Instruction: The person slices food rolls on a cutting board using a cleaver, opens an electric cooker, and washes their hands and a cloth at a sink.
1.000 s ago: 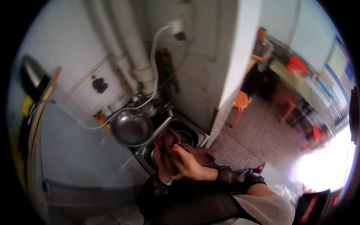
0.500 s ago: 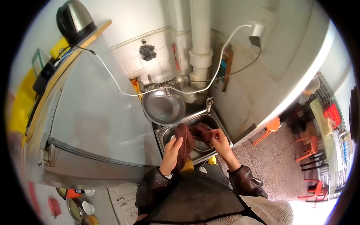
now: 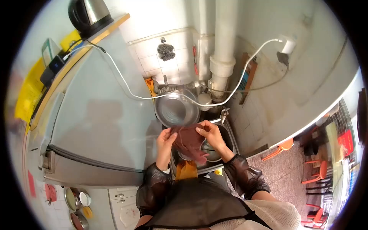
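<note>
A maroon cloth (image 3: 188,142) is stretched between my two hands above the sink, its lower end hanging loose. On its left edge, my left hand (image 3: 165,145) pinches it between thumb and fingers. My right hand (image 3: 211,135) grips the upper right corner, thumb on top. Below lies the metal sink (image 3: 235,143), partly hidden by the cloth and my hands. Inside it, right of the cloth, part of a round metal vessel (image 3: 211,150) shows. A yellow-orange cloth (image 3: 186,170) hangs at the sink's front edge, close to my apron.
Behind the sink a large metal basin (image 3: 177,109) leans below the pipes. The tap (image 3: 224,114) stands at the sink's back right corner. A white cable (image 3: 132,91) sags across the space ahead. The fridge (image 3: 99,107) is on the left, and a wall panel (image 3: 276,111) on the right.
The maroon cloth, bunched and draped between my hands before, is now spread flatter and raised toward the basin. My right hand has moved up and left, nearer my left hand. The view has shifted.
</note>
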Demonstrator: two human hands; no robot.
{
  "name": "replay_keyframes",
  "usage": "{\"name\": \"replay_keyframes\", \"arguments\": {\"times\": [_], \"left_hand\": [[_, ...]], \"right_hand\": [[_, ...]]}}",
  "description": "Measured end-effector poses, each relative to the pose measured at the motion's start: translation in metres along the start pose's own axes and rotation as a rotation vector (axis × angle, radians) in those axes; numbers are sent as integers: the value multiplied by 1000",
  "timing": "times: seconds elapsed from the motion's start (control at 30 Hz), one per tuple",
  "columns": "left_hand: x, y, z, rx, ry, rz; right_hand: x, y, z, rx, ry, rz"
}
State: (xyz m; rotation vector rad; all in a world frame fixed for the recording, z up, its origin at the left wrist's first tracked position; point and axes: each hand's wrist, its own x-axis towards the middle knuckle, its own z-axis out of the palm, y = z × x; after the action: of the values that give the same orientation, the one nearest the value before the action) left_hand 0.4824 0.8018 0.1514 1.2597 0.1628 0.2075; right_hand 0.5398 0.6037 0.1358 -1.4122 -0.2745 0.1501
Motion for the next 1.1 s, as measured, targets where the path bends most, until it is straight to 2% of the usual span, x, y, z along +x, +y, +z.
{"name": "replay_keyframes", "arguments": {"times": [0.03,0.07,0.1,0.13,0.17,0.2,0.23,0.27,0.3,0.33,0.37,0.43,0.47,0.5,0.53,0.57,0.6,0.63,0.67,0.7,0.73,0.77,0.8,0.87,0.9,0.93,0.97,1.0,1.03,1.1], "left_hand": [[11,-6,-7,-2,10,12],[23,-11,-13,227,100,117],[38,-18,-21,457,195,223],[56,-20,-28,531,287,328],[76,-23,-31,532,299,347],[98,-14,-26,548,373,409],[120,-1,-19,562,448,470],[142,17,-6,476,420,478],[162,35,8,388,393,481],[197,31,6,651,487,566],[222,21,1,919,576,646],[218,24,9,888,476,440],[201,12,11,781,406,563],[164,12,18,523,175,502],[138,-18,21,489,232,565],[85,-20,24,545,219,636],[34,-35,11,407,29,379],[-7,-48,-3,326,-163,252],[-41,-55,-20,400,-294,201],[-75,-48,-33,390,-427,-71],[-98,-34,-45,389,-389,-67],[-118,-21,-54,410,-514,-166],[-136,-11,-60,420,-650,-269],[-149,13,-63,420,-624,-248],[-150,24,-63,436,-612,-213],[-147,24,-67,447,-645,-138],[-150,30,-63,449,-654,-151],[-154,40,-57,328,-573,-58],[-161,51,-55,210,-492,32],[-173,76,-59,142,-523,7]], "right_hand": [[12,4,2,109,15,3],[24,5,2,191,42,41],[40,11,-1,135,81,-10],[57,9,-1,121,129,12],[74,8,0,110,178,35],[91,6,5,75,180,-67],[120,18,10,-100,249,-221],[150,14,13,10,223,-257],[190,13,11,-259,296,-288],[208,-5,22,-192,415,-392],[239,-9,18,-376,426,-323],[268,13,4,-851,522,-449],[257,14,-6,-910,377,-447],[233,19,-11,-958,225,-466],[173,-5,-5,-975,-7,-377],[139,-14,1,-1173,-367,-151],[111,3,-10,-1191,-817,-469],[84,21,-21,-1053,-1258,-772],[45,-58,11,-1019,-1505,-85],[16,-107,30,-1005,-1475,-147],[-4,-163,48,-893,-1378,-431],[-7,-222,64,-749,-1256,-688],[-4,-270,82,-773,-1119,-902],[7,-334,136,-749,-791,-1123],[28,-352,184,-669,-744,-1203],[52,-366,238,-633,-741,-1248],[83,-376,296,-673,-763,-1237],[122,-375,355,-881,-762,-1313],[130,-384,394,-1235,-841,-1107],[137,-393,423,-1512,-1066,-903]]}}
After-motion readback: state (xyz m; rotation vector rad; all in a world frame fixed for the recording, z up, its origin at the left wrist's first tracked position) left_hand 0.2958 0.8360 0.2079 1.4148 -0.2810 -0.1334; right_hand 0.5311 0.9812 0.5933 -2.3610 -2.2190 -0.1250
